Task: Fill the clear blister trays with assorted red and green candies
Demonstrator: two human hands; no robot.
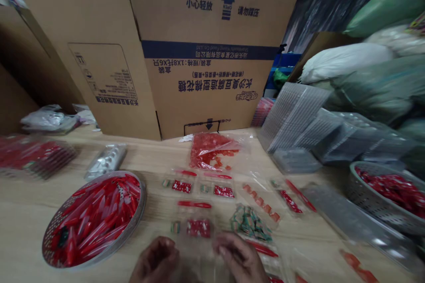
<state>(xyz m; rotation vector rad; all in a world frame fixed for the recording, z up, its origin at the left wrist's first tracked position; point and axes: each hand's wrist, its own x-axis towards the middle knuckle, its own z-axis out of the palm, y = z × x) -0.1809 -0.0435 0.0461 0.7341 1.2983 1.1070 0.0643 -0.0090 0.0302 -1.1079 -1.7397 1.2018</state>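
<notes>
My left hand (pixel 156 258) and my right hand (pixel 241 258) rest at the table's near edge with fingers curled, on either side of a clear plastic tray (pixel 199 252). Motion blur hides whether they grip it. Just beyond lie more clear trays (pixel 199 185), each with a red pen and small red packets. A pile of small green and orange pieces (pixel 250 223) sits right of them. A round metal sieve (pixel 94 221) full of red pens is at the left. A clear bag of red pieces (pixel 210 150) lies further back.
A big cardboard box (pixel 206 48) stands at the back. Stacks of empty clear trays (pixel 299 124) are at the right, with a grey basket (pixel 375 203) of red items. Filled sacks (pixel 365 70) pile behind. Red packed trays (pixel 29 154) lie far left.
</notes>
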